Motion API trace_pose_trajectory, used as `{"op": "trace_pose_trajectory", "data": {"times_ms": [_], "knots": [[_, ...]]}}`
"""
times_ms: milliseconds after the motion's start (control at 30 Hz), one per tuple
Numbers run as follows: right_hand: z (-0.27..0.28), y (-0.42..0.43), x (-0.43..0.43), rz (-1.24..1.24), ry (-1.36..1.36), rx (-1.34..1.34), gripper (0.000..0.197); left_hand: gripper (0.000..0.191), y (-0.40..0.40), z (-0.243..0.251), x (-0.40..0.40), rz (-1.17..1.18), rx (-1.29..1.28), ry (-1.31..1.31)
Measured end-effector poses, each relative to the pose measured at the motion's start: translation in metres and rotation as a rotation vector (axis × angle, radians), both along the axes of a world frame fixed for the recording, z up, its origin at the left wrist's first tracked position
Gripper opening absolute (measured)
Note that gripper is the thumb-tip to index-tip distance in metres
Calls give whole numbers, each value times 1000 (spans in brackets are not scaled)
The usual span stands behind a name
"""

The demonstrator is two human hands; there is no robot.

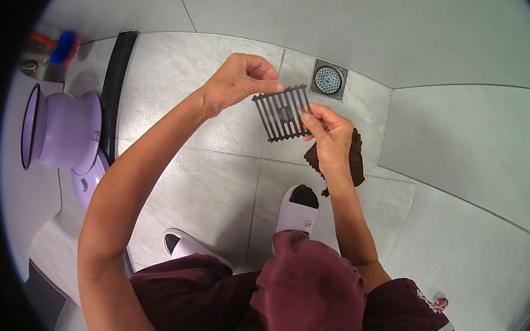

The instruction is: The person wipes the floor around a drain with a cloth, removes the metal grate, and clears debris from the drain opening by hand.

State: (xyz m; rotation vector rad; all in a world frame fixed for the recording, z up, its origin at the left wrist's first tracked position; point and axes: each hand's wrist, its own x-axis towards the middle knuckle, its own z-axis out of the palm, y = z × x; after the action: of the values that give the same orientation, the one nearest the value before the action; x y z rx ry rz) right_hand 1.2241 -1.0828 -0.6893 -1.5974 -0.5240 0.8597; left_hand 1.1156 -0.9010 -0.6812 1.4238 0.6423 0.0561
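My right hand (329, 125) grips a dark slotted drain grate (284, 115) by its right edge, thumb on top. At the grate's upper edge is my left hand (251, 75), its thumb tip touching or just over the bars; whether it pinches the grate is unclear. Beyond my hands, by the wall, a square floor drain (328, 80) lies uncovered, with a round perforated strainer inside its dark frame. A dark brown cloth (357, 158) with a scalloped edge lies on the floor tiles, partly hidden by my right hand and wrist.
On the left, purple plastic basins or stools (68, 129) stand beside a black raised strip (119, 93). A blue and red brush (65, 48) is at the upper left. Grey walls (467, 121) bound the tiled floor. My slippered feet (296, 209) are below my hands.
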Motion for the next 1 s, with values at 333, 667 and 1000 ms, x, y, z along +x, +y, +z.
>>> {"op": "trace_pose_trajectory", "data": {"times_ms": [333,667,1000], "knots": [[-2,4,-12,38,4,-26,19,9,3,8,10,-168,-14,-50],[-2,-3,-1,-197,231,90,19,14,22,-12,-12,88,-181,10],[-8,2,-11,-217,443,118,20,14,-6,-6,-5,-90,-603,-38]]}}
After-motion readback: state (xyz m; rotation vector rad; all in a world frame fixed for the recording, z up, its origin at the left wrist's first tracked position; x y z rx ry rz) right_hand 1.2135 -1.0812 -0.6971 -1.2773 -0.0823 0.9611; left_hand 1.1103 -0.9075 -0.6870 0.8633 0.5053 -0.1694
